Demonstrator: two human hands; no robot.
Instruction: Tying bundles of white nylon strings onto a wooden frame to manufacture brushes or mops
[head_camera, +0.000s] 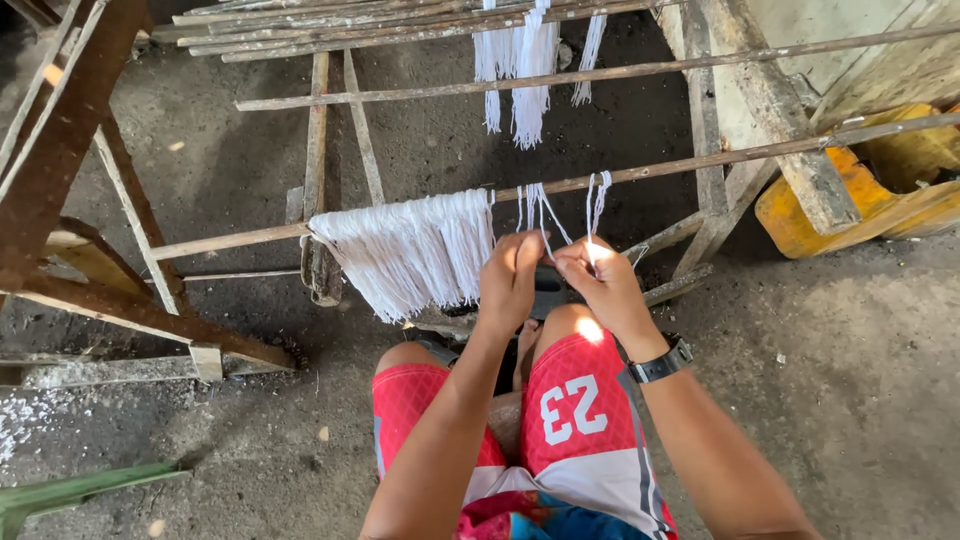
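Observation:
A thin wooden rod (690, 165) runs across a rough wooden frame in front of me. A thick bundle of white strings (410, 250) hangs from it at the left, and a few single white strings (540, 205) hang to its right. My left hand (510, 280) and my right hand (600, 280) are held close together just below the rod, each pinching the lower ends of those loose strings. A black watch (662, 362) sits on my right wrist. My knees in red patterned shorts (570, 410) are below the hands.
More rods lie higher on the frame, with further white strings (520, 70) hanging from one. Rusty wooden beams (60, 150) stand at the left, a yellow container (860, 200) at the right, a green blade-like piece (70, 490) at bottom left. The floor is dirty concrete.

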